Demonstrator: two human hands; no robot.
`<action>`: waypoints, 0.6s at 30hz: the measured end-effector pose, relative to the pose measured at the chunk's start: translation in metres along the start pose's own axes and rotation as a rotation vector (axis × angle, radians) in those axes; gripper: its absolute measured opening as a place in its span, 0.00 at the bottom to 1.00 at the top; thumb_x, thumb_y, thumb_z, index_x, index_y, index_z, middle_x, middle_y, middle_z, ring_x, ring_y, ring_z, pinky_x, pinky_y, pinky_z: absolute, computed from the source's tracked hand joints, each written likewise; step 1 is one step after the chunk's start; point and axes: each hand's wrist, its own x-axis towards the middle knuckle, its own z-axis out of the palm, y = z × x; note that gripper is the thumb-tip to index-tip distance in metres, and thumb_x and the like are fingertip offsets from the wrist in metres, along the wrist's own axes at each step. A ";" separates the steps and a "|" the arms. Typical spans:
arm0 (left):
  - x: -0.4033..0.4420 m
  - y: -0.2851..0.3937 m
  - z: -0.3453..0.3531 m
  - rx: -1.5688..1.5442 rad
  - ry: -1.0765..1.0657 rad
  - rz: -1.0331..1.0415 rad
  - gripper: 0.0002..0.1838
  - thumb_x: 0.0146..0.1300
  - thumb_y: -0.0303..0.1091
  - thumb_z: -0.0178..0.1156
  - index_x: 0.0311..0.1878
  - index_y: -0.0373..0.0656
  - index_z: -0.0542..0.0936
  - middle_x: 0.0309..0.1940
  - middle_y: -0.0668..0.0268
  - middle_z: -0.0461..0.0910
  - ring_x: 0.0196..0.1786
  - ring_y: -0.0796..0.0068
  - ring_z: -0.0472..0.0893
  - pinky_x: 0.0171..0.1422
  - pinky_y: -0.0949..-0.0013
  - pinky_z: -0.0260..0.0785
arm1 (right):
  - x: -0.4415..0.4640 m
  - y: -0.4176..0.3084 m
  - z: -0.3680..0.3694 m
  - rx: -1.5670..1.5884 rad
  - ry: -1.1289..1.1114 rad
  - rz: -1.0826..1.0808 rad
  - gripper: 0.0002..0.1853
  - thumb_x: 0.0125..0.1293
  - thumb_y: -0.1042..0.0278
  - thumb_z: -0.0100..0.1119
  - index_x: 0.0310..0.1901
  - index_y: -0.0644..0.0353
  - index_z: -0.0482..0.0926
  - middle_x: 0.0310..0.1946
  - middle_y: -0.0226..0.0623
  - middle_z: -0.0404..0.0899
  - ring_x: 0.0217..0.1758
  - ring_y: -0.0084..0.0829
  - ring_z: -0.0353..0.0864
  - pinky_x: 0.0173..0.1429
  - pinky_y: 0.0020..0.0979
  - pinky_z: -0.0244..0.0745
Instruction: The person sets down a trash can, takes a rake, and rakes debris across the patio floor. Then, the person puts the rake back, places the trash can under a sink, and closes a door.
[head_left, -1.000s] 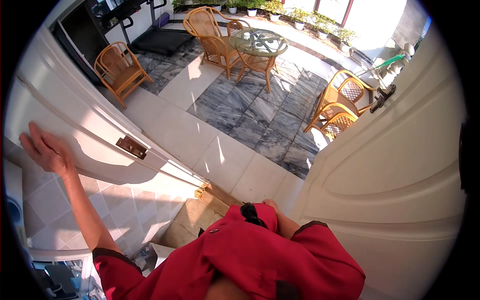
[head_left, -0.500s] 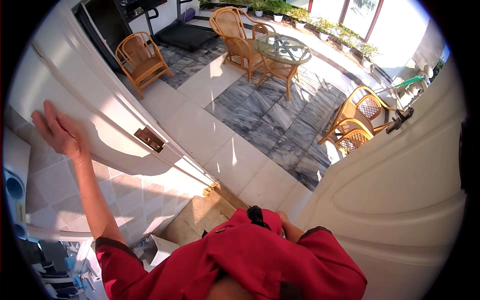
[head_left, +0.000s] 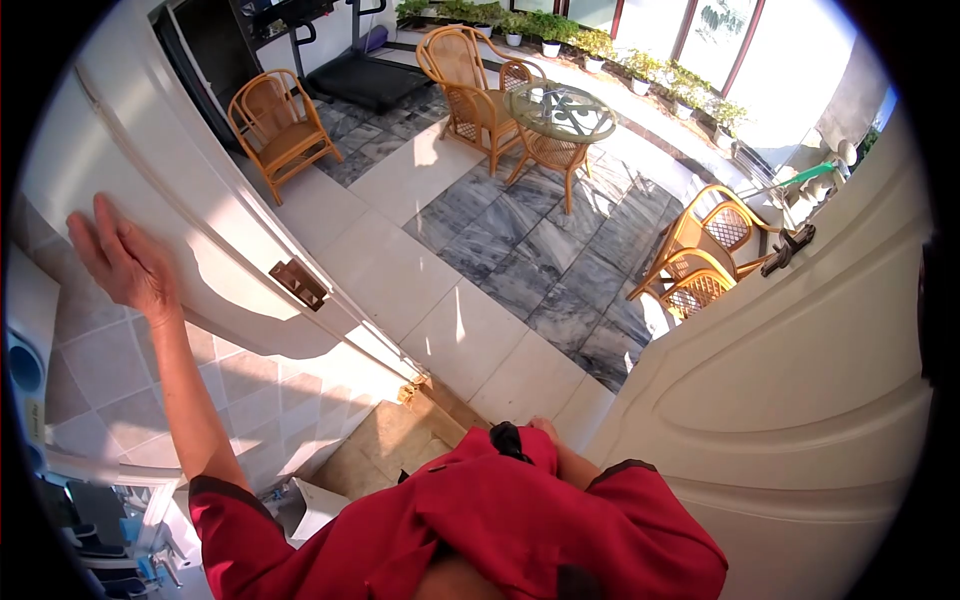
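My left hand (head_left: 128, 262) lies with its fingers stretched out against the white door frame (head_left: 130, 150), beside the tiled wall (head_left: 110, 375). A brown metal strike plate (head_left: 298, 284) is set in the frame to its right. Only a small part of my right hand (head_left: 543, 428) shows at the front of my red top (head_left: 500, 500); its fingers are mostly hidden. Close to it is a black knot or tie (head_left: 507, 440) on the top. The cream door (head_left: 760, 420) stands ajar on my right, its dark handle (head_left: 788, 250) on the far edge.
Past the doorway are rattan chairs (head_left: 283, 135), a round glass table (head_left: 562, 110) and a treadmill (head_left: 370, 75) on a marble floor (head_left: 480, 240). Potted plants (head_left: 640, 68) line the windows. A wooden threshold (head_left: 450, 405) crosses the doorway. Blue and white items (head_left: 110, 530) sit lower left.
The view has shifted slightly, so the outdoor chairs and table sit a little differently. My right hand shows slightly farther forward and left. My left hand stays on the frame.
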 end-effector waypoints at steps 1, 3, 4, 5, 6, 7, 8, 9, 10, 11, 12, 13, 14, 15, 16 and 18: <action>0.000 0.000 0.000 0.004 -0.002 0.002 0.16 0.62 0.34 0.45 0.53 0.52 0.70 0.57 0.60 0.60 0.60 0.65 0.60 0.63 0.68 0.52 | -0.004 -0.001 -0.002 -0.093 -0.013 0.020 0.16 0.48 0.56 0.52 0.23 0.62 0.78 0.27 0.48 0.76 0.33 0.42 0.76 0.36 0.35 0.70; 0.001 0.000 0.000 -0.001 0.005 0.000 0.16 0.62 0.33 0.46 0.53 0.52 0.70 0.57 0.61 0.60 0.60 0.65 0.60 0.63 0.69 0.52 | -0.020 -0.008 -0.006 -0.280 -0.041 0.060 0.16 0.49 0.56 0.51 0.22 0.62 0.77 0.25 0.47 0.76 0.29 0.42 0.76 0.33 0.35 0.69; 0.001 0.000 0.000 -0.004 0.009 -0.001 0.16 0.61 0.33 0.46 0.53 0.52 0.71 0.57 0.61 0.60 0.60 0.66 0.60 0.63 0.69 0.52 | -0.028 -0.014 -0.011 -0.264 -0.065 0.102 0.15 0.50 0.57 0.49 0.23 0.63 0.77 0.25 0.49 0.75 0.30 0.44 0.75 0.35 0.36 0.69; 0.001 0.000 0.000 -0.013 0.014 -0.005 0.15 0.61 0.33 0.46 0.52 0.52 0.71 0.57 0.61 0.60 0.60 0.66 0.60 0.63 0.69 0.52 | -0.035 -0.019 -0.016 -0.248 -0.089 0.144 0.15 0.50 0.59 0.48 0.24 0.64 0.76 0.26 0.50 0.75 0.32 0.47 0.74 0.36 0.38 0.68; 0.001 -0.001 0.001 -0.022 0.019 -0.007 0.15 0.61 0.33 0.46 0.52 0.52 0.71 0.56 0.61 0.60 0.60 0.65 0.60 0.63 0.69 0.52 | -0.039 -0.021 -0.019 -0.231 -0.112 0.186 0.15 0.51 0.60 0.46 0.25 0.65 0.76 0.27 0.52 0.74 0.33 0.49 0.73 0.37 0.39 0.68; 0.001 -0.001 0.001 -0.032 0.024 -0.010 0.15 0.61 0.33 0.46 0.52 0.52 0.71 0.56 0.61 0.61 0.60 0.65 0.61 0.63 0.69 0.52 | -0.042 -0.019 -0.019 -0.229 -0.109 0.155 0.15 0.51 0.60 0.46 0.26 0.65 0.76 0.27 0.52 0.74 0.33 0.49 0.73 0.37 0.39 0.68; 0.001 -0.001 0.000 -0.034 0.026 -0.008 0.15 0.61 0.33 0.46 0.52 0.52 0.71 0.56 0.61 0.61 0.60 0.65 0.61 0.63 0.69 0.52 | -0.046 -0.015 -0.018 -0.227 -0.106 0.124 0.15 0.51 0.60 0.46 0.26 0.66 0.76 0.27 0.53 0.74 0.33 0.50 0.73 0.37 0.39 0.68; 0.002 0.000 0.000 -0.037 0.028 -0.006 0.15 0.61 0.32 0.46 0.52 0.51 0.72 0.56 0.61 0.61 0.60 0.65 0.61 0.63 0.69 0.52 | -0.049 -0.012 -0.016 -0.224 -0.103 0.093 0.16 0.51 0.60 0.46 0.26 0.66 0.76 0.28 0.53 0.73 0.33 0.50 0.73 0.37 0.39 0.68; 0.002 0.001 -0.001 -0.041 0.030 -0.004 0.15 0.61 0.32 0.46 0.52 0.51 0.72 0.56 0.60 0.61 0.60 0.65 0.61 0.63 0.69 0.52 | -0.051 -0.010 -0.014 -0.189 -0.088 0.130 0.16 0.52 0.60 0.46 0.27 0.66 0.76 0.28 0.53 0.74 0.33 0.50 0.73 0.37 0.39 0.68; 0.002 0.001 -0.001 -0.039 0.030 -0.005 0.15 0.61 0.32 0.46 0.52 0.51 0.72 0.56 0.60 0.61 0.60 0.65 0.61 0.63 0.69 0.52 | -0.052 -0.008 -0.011 -0.155 -0.074 0.167 0.16 0.52 0.59 0.46 0.27 0.66 0.76 0.28 0.53 0.74 0.34 0.50 0.73 0.37 0.38 0.68; 0.002 0.001 -0.001 -0.037 0.030 -0.005 0.15 0.61 0.32 0.46 0.52 0.52 0.71 0.56 0.60 0.61 0.60 0.65 0.61 0.63 0.69 0.52 | -0.054 -0.004 -0.008 -0.120 -0.059 0.204 0.16 0.52 0.59 0.46 0.27 0.66 0.76 0.29 0.53 0.74 0.34 0.49 0.74 0.37 0.38 0.68; 0.002 0.001 -0.001 -0.035 0.030 -0.006 0.15 0.61 0.33 0.46 0.52 0.52 0.71 0.56 0.60 0.61 0.60 0.65 0.61 0.63 0.69 0.52 | -0.051 0.011 0.003 0.112 0.012 0.184 0.17 0.52 0.59 0.46 0.27 0.66 0.76 0.29 0.52 0.74 0.34 0.49 0.74 0.36 0.38 0.68; 0.002 0.000 -0.001 -0.032 0.030 -0.004 0.15 0.61 0.33 0.46 0.52 0.52 0.71 0.56 0.60 0.61 0.60 0.65 0.61 0.63 0.69 0.52 | -0.046 0.031 0.017 0.343 0.086 0.169 0.17 0.52 0.58 0.47 0.28 0.66 0.76 0.29 0.52 0.75 0.34 0.49 0.74 0.36 0.38 0.68; 0.002 0.000 -0.001 -0.029 0.029 -0.002 0.16 0.61 0.33 0.46 0.53 0.53 0.71 0.57 0.60 0.61 0.60 0.65 0.61 0.63 0.69 0.52 | -0.040 0.055 0.032 0.573 0.156 0.139 0.17 0.52 0.57 0.47 0.28 0.66 0.76 0.29 0.51 0.75 0.34 0.49 0.74 0.36 0.38 0.68; 0.001 -0.001 -0.001 -0.026 0.027 -0.001 0.16 0.62 0.33 0.46 0.53 0.53 0.71 0.57 0.60 0.61 0.60 0.65 0.61 0.63 0.68 0.53 | -0.040 0.052 0.030 0.555 0.126 0.142 0.17 0.52 0.57 0.47 0.28 0.66 0.76 0.29 0.51 0.75 0.34 0.48 0.74 0.36 0.38 0.68; 0.001 -0.002 -0.001 -0.011 0.022 0.005 0.16 0.62 0.34 0.46 0.53 0.54 0.70 0.57 0.60 0.60 0.60 0.65 0.61 0.62 0.68 0.53 | -0.039 0.046 0.027 0.447 0.063 0.173 0.17 0.52 0.57 0.47 0.28 0.66 0.76 0.29 0.51 0.75 0.34 0.48 0.74 0.36 0.38 0.68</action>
